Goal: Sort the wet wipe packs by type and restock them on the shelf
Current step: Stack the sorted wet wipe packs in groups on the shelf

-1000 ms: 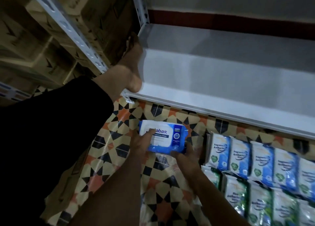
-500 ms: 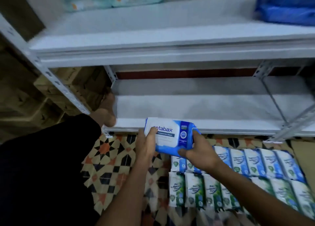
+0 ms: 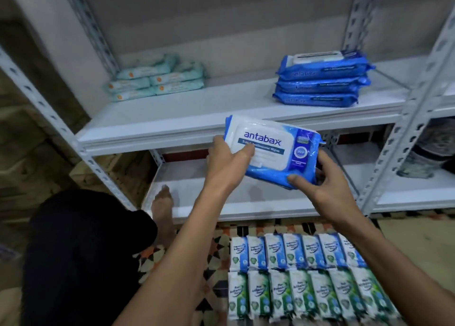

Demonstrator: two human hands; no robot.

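Note:
I hold a blue and white Antabax wipe pack (image 3: 275, 151) in both hands, raised in front of the edge of the middle shelf (image 3: 197, 119). My left hand (image 3: 227, 163) grips its left end, thumb on the label. My right hand (image 3: 325, 187) grips its lower right corner. On that shelf a stack of three blue Antabax packs (image 3: 322, 82) lies at the right, and several pale teal packs (image 3: 157, 79) lie at the left. On the floor lie a row of small blue packs (image 3: 293, 252) and a row of small green packs (image 3: 302, 296).
The white metal rack has perforated uprights (image 3: 398, 153). The bottom shelf (image 3: 246, 202) is bare below the pack. My bare foot (image 3: 162, 210) rests at its left edge, beside my black-clad knee (image 3: 81, 252). Cardboard boxes (image 3: 29, 153) stand left; a dark bundle (image 3: 433, 151) sits right.
Both hands have lifted the pack from near the floor up to the middle shelf's edge. The view has tilted up, bringing the stocked middle shelf into sight.

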